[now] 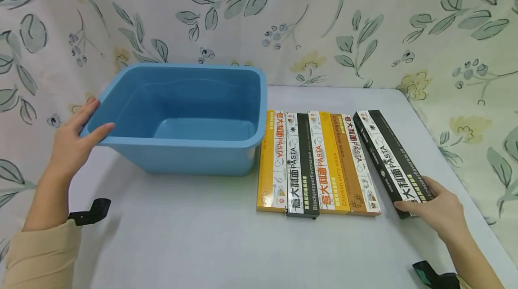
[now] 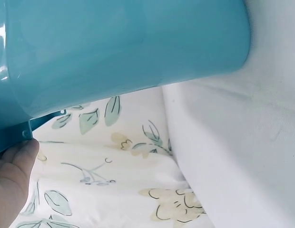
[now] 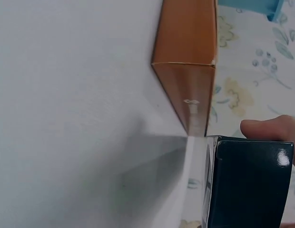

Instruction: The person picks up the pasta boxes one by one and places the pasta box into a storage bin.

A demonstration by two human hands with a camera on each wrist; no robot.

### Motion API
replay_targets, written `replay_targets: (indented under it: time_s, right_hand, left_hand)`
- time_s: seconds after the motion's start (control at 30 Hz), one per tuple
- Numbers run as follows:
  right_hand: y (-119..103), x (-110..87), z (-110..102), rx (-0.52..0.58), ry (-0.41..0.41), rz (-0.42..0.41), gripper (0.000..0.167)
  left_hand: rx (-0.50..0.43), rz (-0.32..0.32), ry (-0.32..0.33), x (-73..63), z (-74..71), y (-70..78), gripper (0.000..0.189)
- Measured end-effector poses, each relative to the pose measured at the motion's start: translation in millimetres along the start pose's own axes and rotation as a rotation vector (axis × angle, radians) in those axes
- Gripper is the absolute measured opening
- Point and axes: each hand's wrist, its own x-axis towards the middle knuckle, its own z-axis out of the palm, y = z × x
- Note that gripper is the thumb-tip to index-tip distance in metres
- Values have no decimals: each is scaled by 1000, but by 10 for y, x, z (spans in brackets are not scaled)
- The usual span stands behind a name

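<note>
My left hand (image 1: 74, 138) holds the left rim of a blue plastic basin (image 1: 194, 159), thumb over the near edge. In the left wrist view its fingertips are under the rim, beside the basin's outer wall (image 2: 123, 47). With thumb and fingers on opposite sides, my right hand (image 1: 443, 210) grips the near end of a black and white pasta box (image 1: 380, 145). That box stands at a slant, apart from a row of pasta boxes. Its dark end face (image 3: 252, 183) shows in the right wrist view, near the brown end of a neighbouring box (image 3: 185, 35).
Left to right, the row holds a yellow box (image 1: 265, 185), a black box (image 1: 309, 167), another yellow box (image 1: 328, 163) and a brown box (image 1: 352, 167). The basin's right side overlaps the row's left end. A floral cloth (image 1: 303, 19) hangs behind the white table (image 1: 194, 235).
</note>
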Motion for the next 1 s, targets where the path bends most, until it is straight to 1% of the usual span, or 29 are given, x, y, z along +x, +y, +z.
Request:
replay_targets:
  time_s: [0.2,0.37,0.6,0.73,1.0]
  right_hand:
    - [-84,-31,-72,34,4,-10,104]
    - [-227,-71,-141,33,-11,-33,107]
    - [-365,-109,-203,-4,1,-126,105]
    - [-430,-131,-235,-22,-5,-162,105]
    - [-561,-176,-289,-5,-30,-225,104]
  left_hand:
    - [-6,-4,1,5,1,11,70]
    - [-10,-8,-1,-4,3,0,70]
    - [-12,-6,-1,-12,1,-3,70]
    - [-11,-7,0,-7,4,0,70]
    - [-17,-9,-2,-10,5,-2,70]
